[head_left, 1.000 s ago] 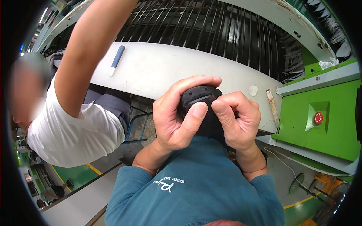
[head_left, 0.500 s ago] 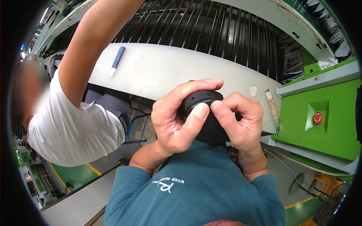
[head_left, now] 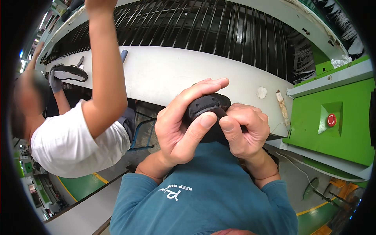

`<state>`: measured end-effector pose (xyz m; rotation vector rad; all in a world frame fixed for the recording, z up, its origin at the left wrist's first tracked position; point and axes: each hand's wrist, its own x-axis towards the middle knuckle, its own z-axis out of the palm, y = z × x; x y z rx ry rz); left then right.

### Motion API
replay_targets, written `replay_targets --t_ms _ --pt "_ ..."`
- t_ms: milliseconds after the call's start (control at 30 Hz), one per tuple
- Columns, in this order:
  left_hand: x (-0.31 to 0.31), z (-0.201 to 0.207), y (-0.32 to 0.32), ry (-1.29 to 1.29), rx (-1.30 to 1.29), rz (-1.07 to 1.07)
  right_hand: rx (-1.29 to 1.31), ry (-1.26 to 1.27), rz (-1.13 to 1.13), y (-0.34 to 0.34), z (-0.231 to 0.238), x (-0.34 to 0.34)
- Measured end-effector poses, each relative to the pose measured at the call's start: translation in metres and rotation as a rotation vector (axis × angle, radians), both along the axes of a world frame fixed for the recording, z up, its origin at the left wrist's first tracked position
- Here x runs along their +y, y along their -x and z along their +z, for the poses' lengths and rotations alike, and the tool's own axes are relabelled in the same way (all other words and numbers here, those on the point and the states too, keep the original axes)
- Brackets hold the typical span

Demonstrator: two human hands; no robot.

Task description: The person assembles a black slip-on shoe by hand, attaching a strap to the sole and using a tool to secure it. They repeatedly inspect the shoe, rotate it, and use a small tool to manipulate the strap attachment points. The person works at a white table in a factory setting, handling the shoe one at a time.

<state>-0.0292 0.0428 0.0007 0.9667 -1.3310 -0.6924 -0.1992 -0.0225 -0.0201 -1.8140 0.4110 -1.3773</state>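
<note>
the bare left hand (head_left: 178,127) and bare right hand (head_left: 245,133) still pinch the rounded black fabric piece (head_left: 207,103) — grip unchanged, work steady — while a co-worker's bare arm (head_left: 107,74) has shifted.

Teal short-sleeved shirt (head_left: 223,192), white print (head_left: 172,194)

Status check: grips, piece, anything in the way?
Left grip wrapped on black piece; right grip pinching its right side. Thumbs at its near edge. Co-worker's arm over white table, left, apart from both grips.
</note>
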Motion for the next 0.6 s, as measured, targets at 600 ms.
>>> replay_targets --t_ms 600 --pt "-0.01 0.004 -0.014 0.049 0.046 0.038 0.18 -0.322 0.019 -0.008 0.019 -0.005"
